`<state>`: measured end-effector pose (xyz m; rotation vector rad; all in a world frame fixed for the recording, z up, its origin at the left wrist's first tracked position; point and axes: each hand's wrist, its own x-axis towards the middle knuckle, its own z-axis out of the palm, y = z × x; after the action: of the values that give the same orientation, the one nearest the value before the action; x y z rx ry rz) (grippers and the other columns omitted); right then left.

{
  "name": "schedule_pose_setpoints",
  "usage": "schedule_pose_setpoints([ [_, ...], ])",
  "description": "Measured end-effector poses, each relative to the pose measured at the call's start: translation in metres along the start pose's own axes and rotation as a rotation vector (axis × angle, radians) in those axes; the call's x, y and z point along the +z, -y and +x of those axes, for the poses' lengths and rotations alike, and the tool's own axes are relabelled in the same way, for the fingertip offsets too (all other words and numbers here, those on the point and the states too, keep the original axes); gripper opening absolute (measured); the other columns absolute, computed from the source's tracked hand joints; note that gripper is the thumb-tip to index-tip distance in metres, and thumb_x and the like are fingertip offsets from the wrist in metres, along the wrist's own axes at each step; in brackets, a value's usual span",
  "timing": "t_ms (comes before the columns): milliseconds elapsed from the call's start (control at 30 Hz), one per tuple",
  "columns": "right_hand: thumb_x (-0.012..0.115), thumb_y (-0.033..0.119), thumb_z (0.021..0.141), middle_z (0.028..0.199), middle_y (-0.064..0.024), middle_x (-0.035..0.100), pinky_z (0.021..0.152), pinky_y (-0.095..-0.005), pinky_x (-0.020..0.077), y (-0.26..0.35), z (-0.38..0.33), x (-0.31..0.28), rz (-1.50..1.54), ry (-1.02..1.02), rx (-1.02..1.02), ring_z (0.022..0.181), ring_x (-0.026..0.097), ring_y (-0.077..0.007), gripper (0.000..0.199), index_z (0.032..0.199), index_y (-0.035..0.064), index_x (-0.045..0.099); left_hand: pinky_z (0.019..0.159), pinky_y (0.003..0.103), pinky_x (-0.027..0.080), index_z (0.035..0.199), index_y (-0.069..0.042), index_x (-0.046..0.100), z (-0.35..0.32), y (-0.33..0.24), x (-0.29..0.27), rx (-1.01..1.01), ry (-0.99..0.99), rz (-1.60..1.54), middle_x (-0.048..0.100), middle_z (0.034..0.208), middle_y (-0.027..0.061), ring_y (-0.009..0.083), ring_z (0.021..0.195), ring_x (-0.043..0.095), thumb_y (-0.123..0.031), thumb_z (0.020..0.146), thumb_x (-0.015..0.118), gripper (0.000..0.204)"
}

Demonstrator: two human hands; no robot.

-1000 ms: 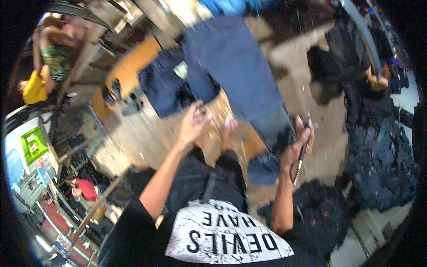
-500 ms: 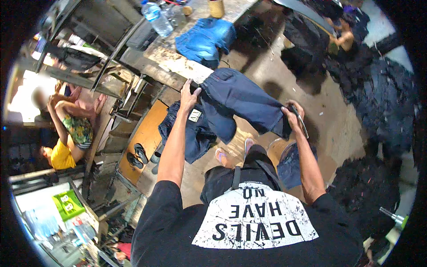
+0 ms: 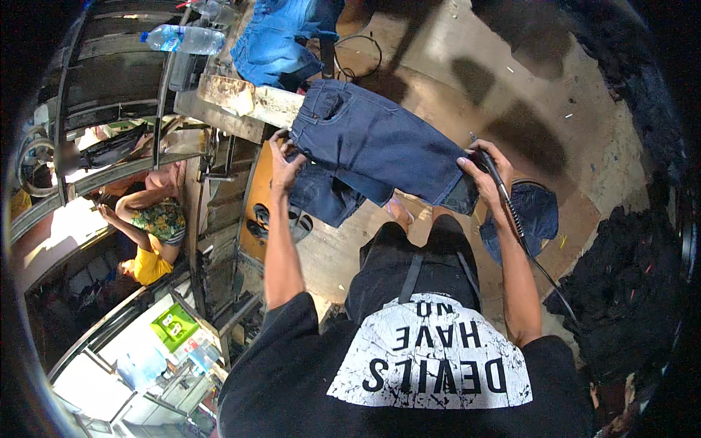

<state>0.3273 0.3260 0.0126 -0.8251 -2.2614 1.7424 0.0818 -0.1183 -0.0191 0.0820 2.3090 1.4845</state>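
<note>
Head view, looking straight down, and we have a pair of dark blue jeans (image 3: 376,146) stretched out in the air between our two hands. Our left hand (image 3: 283,162) is closed on the waistband end, fingers pinched into the cloth just below the pocket, so that end stays high and flat. Our right hand (image 3: 483,169) is closed too, gripping the leg end of the jeans together with a thin black tool (image 3: 505,201); its black cord (image 3: 544,274) runs from the jeans' leg end back along our forearm. Held at both ends like this, the jeans hang taut instead of bunching, which we judge is why the grip is so wide.

Where are the jeans? Off the floor, in front of our body, their waistband just beside the worn wooden edge of the desk (image 3: 252,102). Under the jeans a second dark denim piece (image 3: 321,197) droops loose near our left hand. Beyond the jeans' waistband, on the desk, a lighter blue denim heap (image 3: 281,44) lies bunched, with a plastic water bottle (image 3: 182,38) to the left of it. Right of the jeans' leg end, a blue denim bundle (image 3: 537,215) sits on the floor, and further right a dark pile of clothes (image 3: 628,292). Well to the left of the jeans another person in a patterned top (image 3: 157,219) sits apart from us.
</note>
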Motion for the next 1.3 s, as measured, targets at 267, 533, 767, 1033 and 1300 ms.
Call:
schedule_pose_setpoints([
  [267,0.085,-0.001,0.084,0.103,-0.001,0.07,0.082,-0.0245,0.0509,-0.029,-0.019,-0.055,0.157,-0.074,0.141,0.089,0.063,-0.0098,0.03,0.11,0.0053,0.072,0.114,0.047,0.045,0.11,-0.004,0.067,-0.039,-0.035,0.015,0.353,-0.051,0.732,0.067,0.121,0.0138,0.0375,0.121,0.063,-0.004,0.068,0.085,0.045],
  [533,0.086,0.008,0.085,0.095,-0.004,0.07,0.081,-0.0317,0.0526,-0.057,0.064,-0.21,-0.395,-0.514,-0.052,0.087,0.064,-0.0147,0.03,0.112,0.006,0.073,0.087,0.046,0.057,0.117,-0.005,0.067,-0.109,-0.122,0.221,0.358,0.0,0.514,0.072,0.107,0.0153,0.0382,0.101,0.071,-0.022,0.086,0.083,0.038],
  [767,0.086,0.012,0.086,0.108,-0.0129,0.073,0.092,-0.0376,0.0551,0.042,0.112,-0.091,-0.372,-0.369,-0.495,0.102,0.071,-0.0259,0.035,0.116,0.0039,0.07,0.083,0.044,0.058,0.123,-0.003,0.065,-0.046,-0.119,0.22,0.343,-0.349,0.557,0.072,0.113,0.0157,0.0367,0.103,0.072,-0.035,0.097,0.074,0.042],
  [1033,0.082,0.01,0.087,0.132,-0.0187,0.07,0.124,-0.0558,0.0361,0.063,-0.021,0.152,-0.288,0.162,-0.648,0.141,0.056,-0.0383,0.039,0.123,0.0062,0.069,0.104,0.05,0.047,0.136,-0.005,0.062,0.048,-0.079,0.053,0.5,-0.485,0.788,0.062,0.133,0.0189,0.0405,0.126,0.058,-0.048,0.094,0.075,0.061],
  [1300,0.096,0.026,0.074,0.131,-0.0184,0.071,0.119,-0.0478,0.0425,0.054,-0.045,0.162,-0.272,-0.098,-0.404,0.13,0.064,-0.0367,0.066,0.13,0.0058,0.066,0.124,0.058,0.029,0.153,-0.001,0.046,0.128,-0.01,-0.102,-0.056,-0.686,0.386,0.038,0.156,0.032,0.0505,0.149,0.032,-0.063,0.077,0.085,0.106],
])
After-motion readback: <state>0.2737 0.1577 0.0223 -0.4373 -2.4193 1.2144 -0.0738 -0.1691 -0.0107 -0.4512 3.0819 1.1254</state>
